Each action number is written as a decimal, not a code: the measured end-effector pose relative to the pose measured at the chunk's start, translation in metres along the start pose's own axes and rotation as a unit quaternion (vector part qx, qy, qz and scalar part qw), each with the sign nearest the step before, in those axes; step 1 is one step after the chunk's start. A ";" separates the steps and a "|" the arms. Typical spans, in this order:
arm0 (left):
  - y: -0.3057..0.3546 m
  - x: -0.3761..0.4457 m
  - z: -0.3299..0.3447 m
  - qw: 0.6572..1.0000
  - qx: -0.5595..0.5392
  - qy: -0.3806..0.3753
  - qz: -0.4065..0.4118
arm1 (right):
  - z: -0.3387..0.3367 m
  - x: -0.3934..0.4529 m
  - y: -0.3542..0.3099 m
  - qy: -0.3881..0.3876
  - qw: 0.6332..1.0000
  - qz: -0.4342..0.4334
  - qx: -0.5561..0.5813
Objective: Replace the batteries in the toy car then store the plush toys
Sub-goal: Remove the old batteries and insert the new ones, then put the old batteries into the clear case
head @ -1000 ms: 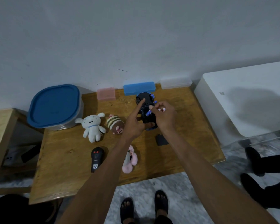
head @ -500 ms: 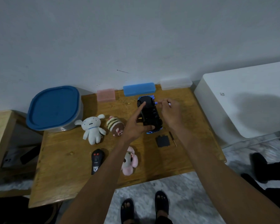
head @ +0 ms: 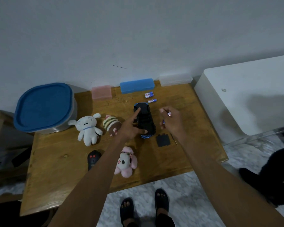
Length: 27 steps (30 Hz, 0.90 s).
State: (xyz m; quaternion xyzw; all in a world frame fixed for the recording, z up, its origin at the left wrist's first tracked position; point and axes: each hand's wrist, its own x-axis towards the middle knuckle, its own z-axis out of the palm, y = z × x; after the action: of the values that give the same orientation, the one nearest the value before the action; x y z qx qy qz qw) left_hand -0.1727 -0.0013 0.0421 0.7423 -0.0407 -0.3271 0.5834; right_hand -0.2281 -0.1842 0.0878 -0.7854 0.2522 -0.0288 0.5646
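Observation:
A black and blue toy car point(head: 146, 120) lies upside down on the wooden table point(head: 59, 169). My left hand point(head: 131, 128) holds it, index finger on its underside and thumb at its near end. My right hand point(head: 171, 121) hovers just right of the car and grips batteries point(head: 169, 114). Two more batteries point(head: 149, 95) point(head: 152, 100) lie beyond the car. The black battery cover point(head: 163, 140) and a small screwdriver point(head: 175, 140) lie near my right wrist. A white plush point(head: 87, 128), a striped brown plush point(head: 112, 124) and a pink plush point(head: 125, 162) rest on the table.
A grey tub with a blue lid point(head: 43, 106) stands at the back left. Pink point(head: 101, 92), blue point(head: 137, 85) and clear point(head: 175, 80) plastic cases line the wall. A black remote point(head: 93, 158) lies near the front. A white appliance point(head: 246, 95) stands right of the table.
My right hand has drawn away from the car's far end to its right side, still holding batteries. Two batteries now lie on the table beyond the car. My left hand stays on the car.

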 end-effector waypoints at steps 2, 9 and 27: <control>-0.003 0.002 0.002 1.000 0.013 -0.007 -0.015 | 0.001 0.002 0.005 0.008 1.000 0.001 -0.008; -0.008 0.008 0.004 0.995 0.091 -0.008 -0.035 | -0.001 0.013 0.011 0.008 1.000 -0.005 -0.028; 0.088 0.145 0.102 0.953 0.185 0.210 0.116 | -0.091 0.164 0.022 0.153 0.980 -0.046 -0.121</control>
State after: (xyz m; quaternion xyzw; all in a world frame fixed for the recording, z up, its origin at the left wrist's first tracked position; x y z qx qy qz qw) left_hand -0.0851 -0.1786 0.0461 0.8795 -0.0629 -0.0802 0.4649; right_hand -0.1232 -0.3390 0.0616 -0.8450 0.3008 -0.1435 0.4182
